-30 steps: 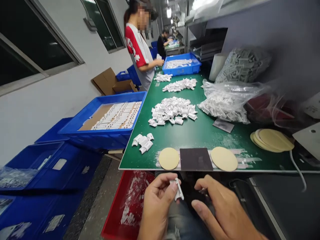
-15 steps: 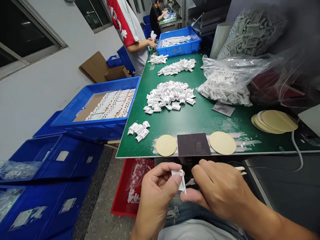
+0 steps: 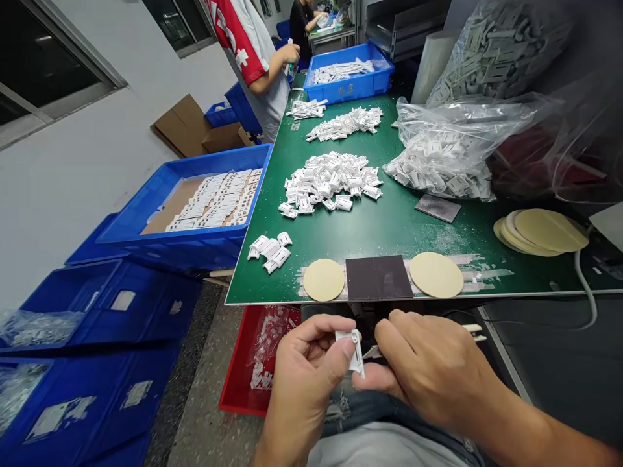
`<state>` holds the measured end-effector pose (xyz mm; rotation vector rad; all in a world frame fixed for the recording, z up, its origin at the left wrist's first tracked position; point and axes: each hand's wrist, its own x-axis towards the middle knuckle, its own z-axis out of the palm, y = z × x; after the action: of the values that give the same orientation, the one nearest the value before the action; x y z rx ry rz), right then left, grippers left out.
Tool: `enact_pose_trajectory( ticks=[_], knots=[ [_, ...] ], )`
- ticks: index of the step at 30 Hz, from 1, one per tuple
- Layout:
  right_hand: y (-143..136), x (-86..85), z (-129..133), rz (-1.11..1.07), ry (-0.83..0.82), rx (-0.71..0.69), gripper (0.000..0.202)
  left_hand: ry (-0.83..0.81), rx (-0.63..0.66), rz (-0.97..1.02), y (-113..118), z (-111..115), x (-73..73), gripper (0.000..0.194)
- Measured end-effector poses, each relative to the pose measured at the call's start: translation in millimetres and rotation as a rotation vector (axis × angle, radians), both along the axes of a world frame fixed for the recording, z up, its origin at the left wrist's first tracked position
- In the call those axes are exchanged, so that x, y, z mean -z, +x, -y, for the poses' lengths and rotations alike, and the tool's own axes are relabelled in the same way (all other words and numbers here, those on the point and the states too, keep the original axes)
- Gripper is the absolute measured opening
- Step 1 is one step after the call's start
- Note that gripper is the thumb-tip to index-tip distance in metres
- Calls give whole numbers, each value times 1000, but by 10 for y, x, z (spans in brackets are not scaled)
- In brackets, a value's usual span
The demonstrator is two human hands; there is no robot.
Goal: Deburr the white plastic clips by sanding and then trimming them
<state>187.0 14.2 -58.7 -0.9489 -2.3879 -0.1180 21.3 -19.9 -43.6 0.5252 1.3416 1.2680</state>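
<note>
My left hand (image 3: pixel 311 370) pinches a small white plastic part (image 3: pixel 357 353) between thumb and fingers, just in front of the table edge. My right hand (image 3: pixel 428 363) is closed around a small hand tool (image 3: pixel 374 352). Its pointed metal tip, like a blade, shows beside the part, and two pale ends stick out behind the hand. Most of the tool is hidden in my fist, so its kind is unclear. My right thumb is at the lower end of the part; whether the tip touches it, I cannot tell.
On the green table (image 3: pixel 389 227) lie a small group (image 3: pixel 270 251) and a larger pile (image 3: pixel 333 181) of white parts, round yellow discs (image 3: pixel 324 280) and bagged parts (image 3: pixel 442 162). A red bin (image 3: pixel 243 383) is below; blue crates (image 3: pixel 111 305) stand left. A co-worker (image 3: pixel 257 58) stands beyond.
My hands and the white part keep nearly the same pose. The co-worker's hand has lifted from the table with something in it. My view has shifted slightly.
</note>
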Motion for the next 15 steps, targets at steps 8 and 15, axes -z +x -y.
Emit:
enact_pose_trajectory(
  ticks=[8,15],
  knots=[
    [16,33,27,8,-2,-3,49,13,3,-16,-10,-2,39,28],
    [17,8,44,-10,50,9,48,15,11,-32,6,4,44,28]
  ],
)
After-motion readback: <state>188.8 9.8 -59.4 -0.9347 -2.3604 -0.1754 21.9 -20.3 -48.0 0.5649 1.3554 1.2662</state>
